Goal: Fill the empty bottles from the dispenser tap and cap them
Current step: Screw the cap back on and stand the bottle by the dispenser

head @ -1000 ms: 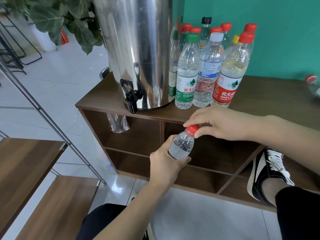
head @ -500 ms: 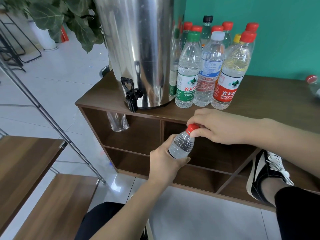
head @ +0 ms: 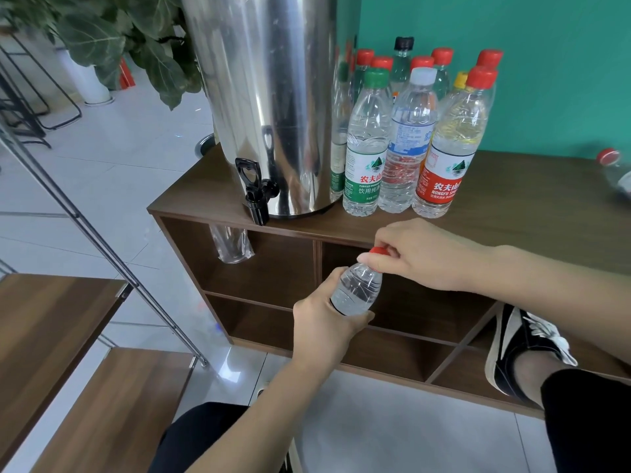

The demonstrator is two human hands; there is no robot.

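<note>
Left hand (head: 324, 322) grips the bottle (head: 356, 291); right hand (head: 423, 254) pinches its red cap (head: 378, 250), apparently seated, near the bench (head: 512, 213).

This looks like an office lounge or break area. Beyond the hands a steel dispenser (head: 269, 97) stands on a wooden cubby cabinet (head: 512, 213) against a teal wall (head: 529, 63). To their left are a potted plant (head: 112, 39) and a tiled floor (head: 102, 172).

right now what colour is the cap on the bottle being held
Red: the small plastic screw cap shows best in the head view.
</note>
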